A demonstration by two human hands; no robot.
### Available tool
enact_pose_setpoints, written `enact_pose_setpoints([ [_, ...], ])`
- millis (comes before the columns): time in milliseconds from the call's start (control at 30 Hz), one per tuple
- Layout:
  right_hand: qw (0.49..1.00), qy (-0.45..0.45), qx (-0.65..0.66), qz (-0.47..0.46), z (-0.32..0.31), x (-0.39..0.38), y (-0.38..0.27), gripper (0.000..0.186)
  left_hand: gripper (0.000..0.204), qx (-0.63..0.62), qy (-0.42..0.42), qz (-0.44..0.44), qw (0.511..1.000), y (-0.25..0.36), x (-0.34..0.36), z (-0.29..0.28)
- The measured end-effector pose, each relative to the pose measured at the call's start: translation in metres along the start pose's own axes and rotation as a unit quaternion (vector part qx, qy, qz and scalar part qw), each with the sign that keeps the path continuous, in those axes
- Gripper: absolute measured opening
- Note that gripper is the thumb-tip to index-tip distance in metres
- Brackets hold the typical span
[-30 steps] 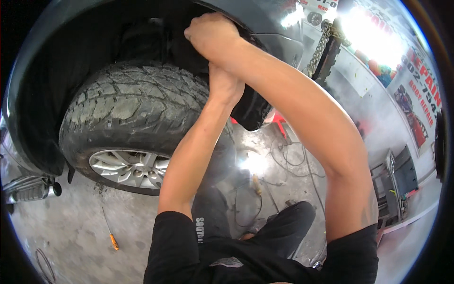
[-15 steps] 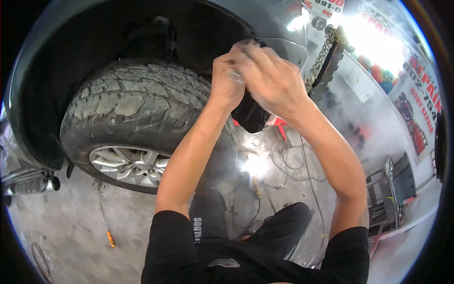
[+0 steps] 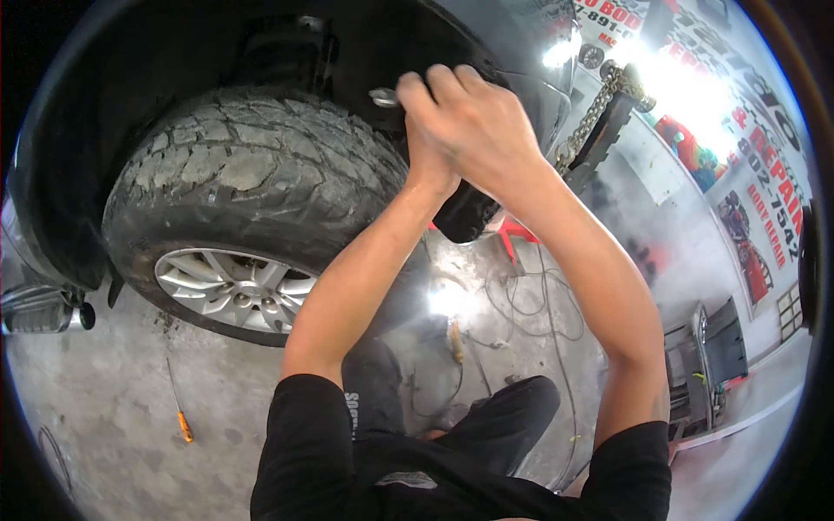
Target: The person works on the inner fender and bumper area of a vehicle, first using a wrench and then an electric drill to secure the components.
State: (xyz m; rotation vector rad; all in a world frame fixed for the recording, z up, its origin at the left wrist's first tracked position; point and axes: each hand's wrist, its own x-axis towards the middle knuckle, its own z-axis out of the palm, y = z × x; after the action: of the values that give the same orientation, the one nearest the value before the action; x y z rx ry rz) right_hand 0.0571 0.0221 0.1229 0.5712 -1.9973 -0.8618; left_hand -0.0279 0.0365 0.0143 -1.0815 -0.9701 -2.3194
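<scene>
Both my arms reach up to the front edge of a dark vehicle's wheel arch [image 3: 74,156], right of a muddy tyre [image 3: 234,165]. My right hand [image 3: 473,122] lies over the left with its fingers curled closed; what is inside them is hidden. Behind it, only the wrist side of my left hand [image 3: 426,161] shows, its fingers covered. The rounded end of a shiny metal tool [image 3: 383,98] sticks out beside my right fingers, slightly blurred. Which hand grips it I cannot tell. A black hanging part [image 3: 465,213] shows just below my hands.
An orange-handled screwdriver [image 3: 184,426] lies on the concrete floor at left. Cables [image 3: 556,330] and a bright lamp [image 3: 450,297] are on the floor between tyre and wall. A chain [image 3: 591,122] hangs on a dark post [image 3: 604,130] at right, near a red stand [image 3: 514,234].
My right hand has shifted left across my left hand. The shiny metal end now shows clear of the fingers, against the dark arch. The whole view has shifted slightly.
</scene>
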Motion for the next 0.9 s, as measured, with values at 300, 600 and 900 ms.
enact_pose_setpoints([
  [300, 0.998, -0.045, -0.025, 0.033, 0.028, 0.053, 0.006, 0.017, 0.037, -0.287, -0.057, -0.143, 0.945, -0.004, 0.011, -0.006],
  [600, 0.993, -0.107, -0.012, 0.046, 0.017, 0.050, 0.004, 0.019, 0.038, -0.434, -0.048, -0.208, 0.875, 0.012, 0.004, -0.009],
  [900, 0.990, 0.117, 0.079, -0.014, -0.013, -0.066, 0.026, 0.028, 0.030, -0.209, -0.026, -0.097, 0.973, 0.036, 0.017, 0.000],
])
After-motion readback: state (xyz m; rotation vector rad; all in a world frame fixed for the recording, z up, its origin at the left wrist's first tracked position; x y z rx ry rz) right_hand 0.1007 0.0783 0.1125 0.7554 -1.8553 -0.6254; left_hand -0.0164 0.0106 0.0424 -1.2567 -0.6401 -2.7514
